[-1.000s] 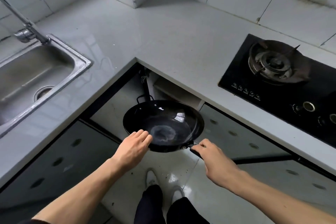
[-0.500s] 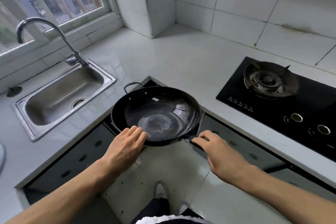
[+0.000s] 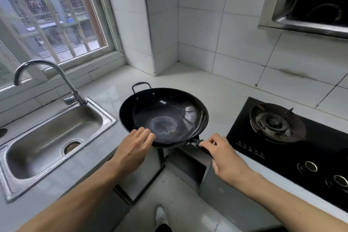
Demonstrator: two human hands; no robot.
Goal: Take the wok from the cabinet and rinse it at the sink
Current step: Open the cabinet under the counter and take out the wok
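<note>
A black wok (image 3: 163, 117) with a small loop handle at its far side is held level above the countertop corner. My right hand (image 3: 224, 154) grips its long black handle at the near right. My left hand (image 3: 134, 147) holds the near left rim, fingers over the edge into the bowl. The steel sink (image 3: 50, 137) lies to the left of the wok, with its curved tap (image 3: 62, 79) behind it. The open cabinet (image 3: 180, 167) gapes below the counter corner, just under the wok.
A black gas hob (image 3: 293, 137) sits on the counter at the right, with a range hood (image 3: 312, 5) above it. A window (image 3: 47, 15) is behind the sink. White tiled walls meet in a corner behind the wok. A shoe (image 3: 160, 214) shows on the floor.
The wok has risen from inside the low cabinet to above counter height. Both hands kept their hold. The view has lifted, bringing window and hood into sight.
</note>
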